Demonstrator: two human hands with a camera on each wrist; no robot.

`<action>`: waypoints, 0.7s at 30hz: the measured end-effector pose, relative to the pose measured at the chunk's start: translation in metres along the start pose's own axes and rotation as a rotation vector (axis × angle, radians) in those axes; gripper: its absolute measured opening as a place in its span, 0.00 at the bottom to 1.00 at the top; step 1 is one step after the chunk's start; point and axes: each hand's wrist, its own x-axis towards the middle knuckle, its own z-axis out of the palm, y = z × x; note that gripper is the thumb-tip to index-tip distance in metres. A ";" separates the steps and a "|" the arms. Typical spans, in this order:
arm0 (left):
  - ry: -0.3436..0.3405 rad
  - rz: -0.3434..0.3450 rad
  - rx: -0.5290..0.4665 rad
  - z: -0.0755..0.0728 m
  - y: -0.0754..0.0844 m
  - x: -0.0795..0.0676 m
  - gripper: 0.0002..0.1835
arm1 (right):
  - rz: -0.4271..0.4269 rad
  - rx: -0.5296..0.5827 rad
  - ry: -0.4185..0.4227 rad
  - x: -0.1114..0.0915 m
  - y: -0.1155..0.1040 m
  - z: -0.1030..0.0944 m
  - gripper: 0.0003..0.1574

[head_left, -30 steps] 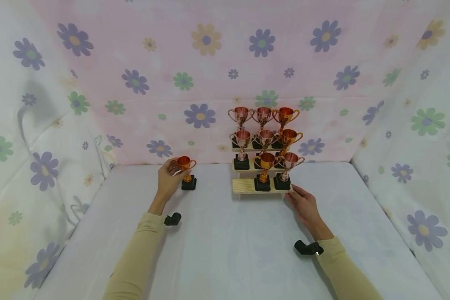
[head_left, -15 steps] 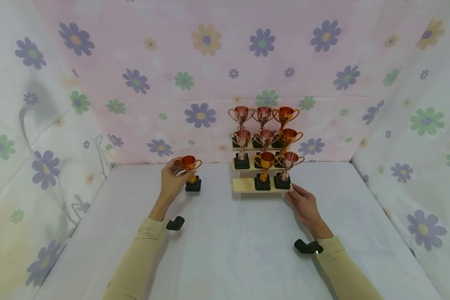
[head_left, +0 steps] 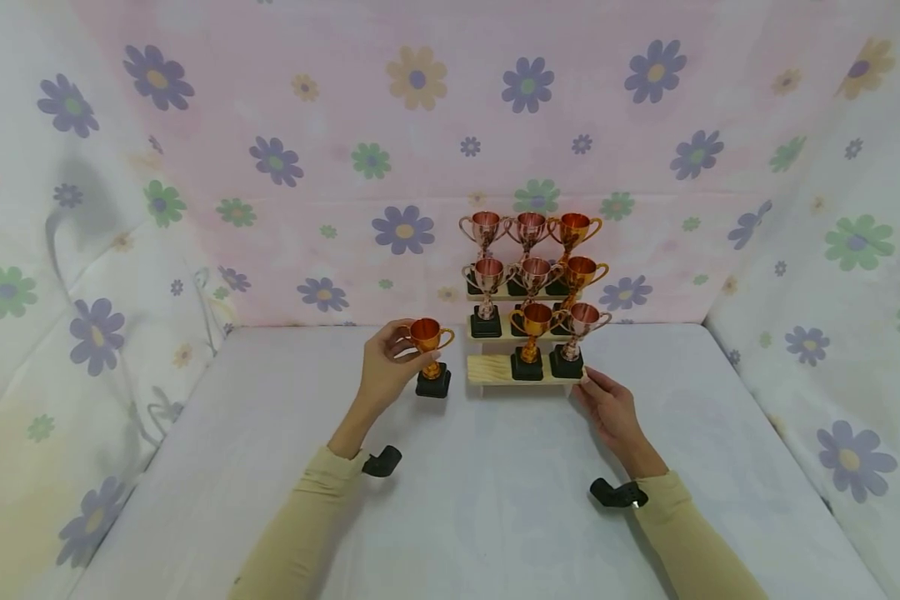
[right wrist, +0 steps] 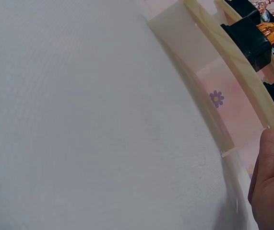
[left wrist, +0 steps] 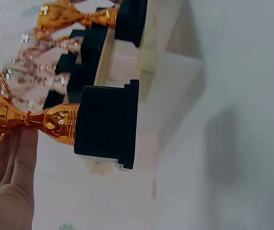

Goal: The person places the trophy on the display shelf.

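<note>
My left hand (head_left: 392,367) pinches a small gold trophy cup (left wrist: 62,120) by its bowl and stem. The trophy is upright, its black square base hanging above the table, left of a three-step display stand (head_left: 489,367). In the left wrist view a shadow lies on the cloth beside the base. With fingers and thumb, my right hand (head_left: 610,408) grips the right end of the stand's lowest wooden board (right wrist: 252,76). A gold trophy (head_left: 528,358) and a rose-coloured trophy (head_left: 569,354) stand on that board, with bare wood at its left end.
Rose trophies (head_left: 487,279) and gold trophies (head_left: 572,229) fill the two upper steps, three on each, handles close together. A white cloth (head_left: 480,500) covers the table. Flowered fabric (head_left: 307,233) hangs behind and at both sides.
My left hand has carried the gold trophy to the right, towards the stand. My right hand stays on the board's end.
</note>
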 end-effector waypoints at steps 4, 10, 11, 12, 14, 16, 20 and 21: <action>-0.043 0.019 -0.008 0.014 0.009 0.001 0.28 | -0.003 -0.001 -0.002 0.000 0.000 0.000 0.35; -0.086 0.044 -0.045 0.035 0.015 0.007 0.28 | -0.007 0.001 -0.005 0.000 0.000 0.000 0.35; -0.088 0.047 -0.049 0.039 0.015 0.008 0.28 | -0.008 0.003 -0.005 0.000 0.000 0.000 0.35; -0.089 0.049 -0.051 0.043 0.014 0.009 0.28 | -0.009 0.004 0.000 0.001 0.000 -0.001 0.35; -0.087 0.053 -0.055 0.051 0.014 0.011 0.27 | -0.008 0.008 0.003 0.001 0.000 -0.001 0.35; -0.080 0.054 -0.063 0.058 0.012 0.013 0.27 | -0.009 0.013 0.007 0.001 0.001 -0.001 0.35; -0.056 0.059 -0.072 0.072 0.007 0.016 0.27 | -0.012 0.017 0.002 0.002 0.002 -0.002 0.36; -0.047 0.061 -0.071 0.075 0.006 0.016 0.27 | -0.013 0.016 0.003 0.002 0.002 -0.002 0.36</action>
